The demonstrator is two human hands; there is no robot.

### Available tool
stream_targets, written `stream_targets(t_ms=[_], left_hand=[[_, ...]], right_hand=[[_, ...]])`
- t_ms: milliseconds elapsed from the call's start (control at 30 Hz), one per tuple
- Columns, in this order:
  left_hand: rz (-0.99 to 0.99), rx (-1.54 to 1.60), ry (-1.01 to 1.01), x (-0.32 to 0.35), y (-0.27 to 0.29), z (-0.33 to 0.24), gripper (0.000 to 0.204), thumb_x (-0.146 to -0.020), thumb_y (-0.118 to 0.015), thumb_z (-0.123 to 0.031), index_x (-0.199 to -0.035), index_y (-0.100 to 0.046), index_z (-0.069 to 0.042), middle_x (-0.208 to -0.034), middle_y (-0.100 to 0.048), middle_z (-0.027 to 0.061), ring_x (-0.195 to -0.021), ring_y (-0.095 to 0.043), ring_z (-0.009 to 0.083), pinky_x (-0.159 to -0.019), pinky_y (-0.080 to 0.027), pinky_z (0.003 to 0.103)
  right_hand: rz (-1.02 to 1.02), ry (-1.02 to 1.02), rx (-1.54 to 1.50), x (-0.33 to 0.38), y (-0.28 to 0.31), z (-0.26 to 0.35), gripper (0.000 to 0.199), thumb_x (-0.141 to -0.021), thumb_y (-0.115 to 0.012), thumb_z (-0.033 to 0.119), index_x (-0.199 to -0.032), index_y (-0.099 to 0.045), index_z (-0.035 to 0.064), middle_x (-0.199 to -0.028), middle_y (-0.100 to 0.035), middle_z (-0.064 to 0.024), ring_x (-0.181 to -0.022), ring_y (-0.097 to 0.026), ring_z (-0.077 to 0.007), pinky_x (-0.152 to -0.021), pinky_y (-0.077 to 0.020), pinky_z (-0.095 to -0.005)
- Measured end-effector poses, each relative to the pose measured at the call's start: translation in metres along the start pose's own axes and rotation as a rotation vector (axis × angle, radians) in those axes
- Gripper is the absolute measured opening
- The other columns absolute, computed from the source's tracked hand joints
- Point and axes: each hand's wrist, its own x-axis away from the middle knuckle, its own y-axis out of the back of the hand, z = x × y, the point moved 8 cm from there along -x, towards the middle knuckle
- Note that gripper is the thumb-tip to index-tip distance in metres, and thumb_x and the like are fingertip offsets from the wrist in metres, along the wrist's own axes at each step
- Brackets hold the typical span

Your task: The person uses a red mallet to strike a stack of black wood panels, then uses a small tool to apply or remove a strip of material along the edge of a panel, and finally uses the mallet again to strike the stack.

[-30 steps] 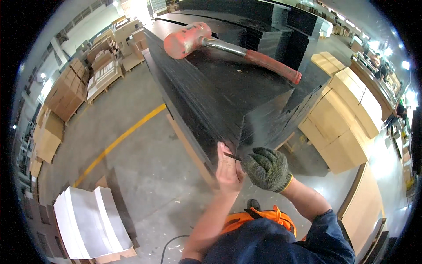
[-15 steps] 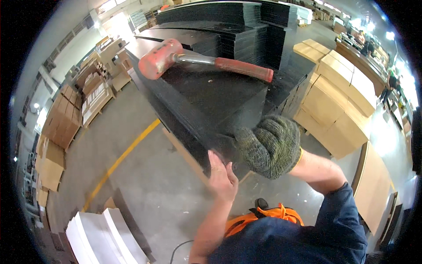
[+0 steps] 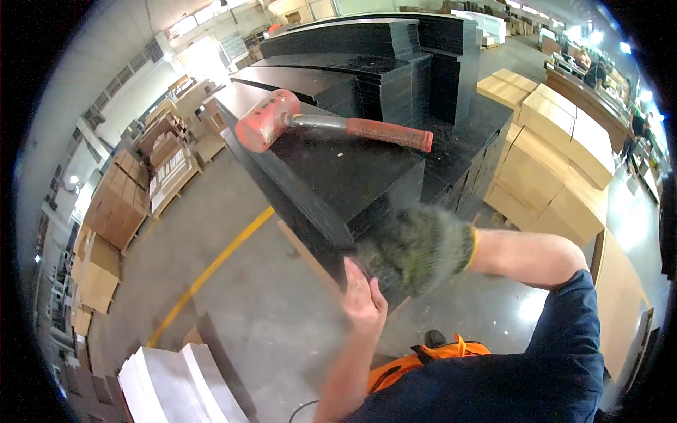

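Observation:
My bare left hand (image 3: 363,296) rests with straight fingers against the near corner of a stack of black boards (image 3: 338,187). On my right hand (image 3: 419,250) is a dark green-grey knit glove with a yellow cuff. It is at the near end of the same stack, just right of my left hand. Motion smears its fingers, so whether it holds anything cannot be made out. A mallet lies on top of the stack, with a worn red head (image 3: 268,121) to the left and a red grip (image 3: 390,134) to the right.
Taller piles of black boards (image 3: 395,77) stand behind. Tan board stacks (image 3: 546,148) are at the right, white panels (image 3: 176,384) at the lower left. A yellow line (image 3: 211,275) crosses the floor. People (image 3: 596,74) stand at far-right benches.
My gloved right hand has shifted left and blurs with motion, its forearm now lying more level. My left hand stays at the stack's corner. The whole view has shifted slightly.

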Motion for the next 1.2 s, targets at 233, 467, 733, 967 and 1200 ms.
stream_targets(t_ms=[233, 467, 733, 967, 1200], left_hand=[[0.115, -0.167, -0.035, 0.004, 0.000, -0.002, 0.043, -0.090, -0.065, -0.005, -0.125, -0.054, 0.017, -0.129, -0.055, 0.0362, -0.105, -0.066, 0.0438, -0.084, -0.058, 0.040], [-0.052, 0.092, 0.209, -0.038, 0.030, -0.019, 0.055, -0.092, -0.066, -0.011, -0.135, -0.045, 0.017, -0.128, -0.058, 0.0326, -0.111, -0.064, 0.0396, -0.093, -0.053, 0.038], [-0.215, 0.092, 0.028, -0.107, 0.051, -0.038, 0.048, -0.094, -0.058, -0.011, -0.133, -0.049, 0.015, -0.133, -0.054, 0.0341, -0.122, -0.058, 0.0413, -0.102, -0.048, 0.043], [-0.383, 0.462, 0.257, -0.147, 0.085, -0.008, 0.043, -0.105, -0.046, -0.026, -0.120, -0.063, 0.011, -0.120, -0.068, 0.0194, -0.115, -0.063, 0.0291, -0.100, -0.049, 0.039], [-0.087, 0.247, -0.259, -0.231, 0.073, -0.017, 0.024, -0.097, -0.060, -0.018, -0.096, -0.075, 0.000, -0.097, -0.075, 0.0113, -0.102, -0.070, 0.0259, -0.091, -0.044, 0.036]], right_hand=[[0.108, 0.061, -0.036, -0.025, 0.006, -0.009, 0.050, -0.086, -0.063, 0.027, -0.133, -0.058, 0.0102, -0.135, -0.058, -0.0106, -0.123, -0.056, -0.0298, -0.105, -0.0434, -0.0455], [-0.538, -0.237, 0.297, -0.021, 0.081, -0.054, 0.036, -0.073, -0.066, 0.021, -0.105, -0.066, 0.0063, -0.089, -0.068, -0.0112, -0.084, -0.069, -0.0304, -0.064, -0.0553, -0.0451], [-0.583, -0.339, -0.101, -0.039, 0.057, -0.077, 0.034, -0.069, -0.069, 0.020, -0.102, -0.068, 0.0119, -0.088, -0.068, -0.0069, -0.079, -0.067, -0.0287, -0.064, -0.0545, -0.0431], [-0.572, -0.090, 0.047, 0.001, 0.055, -0.028, 0.038, -0.061, -0.068, 0.025, -0.096, -0.068, 0.0110, -0.089, -0.065, -0.0028, -0.080, -0.061, -0.0249, -0.071, -0.0540, -0.0409], [-0.394, 0.037, 0.000, 0.002, 0.017, -0.002, 0.040, -0.062, -0.063, 0.031, -0.095, -0.067, 0.0096, -0.081, -0.061, -0.0021, -0.072, -0.058, -0.0223, -0.069, -0.0530, -0.0393]])
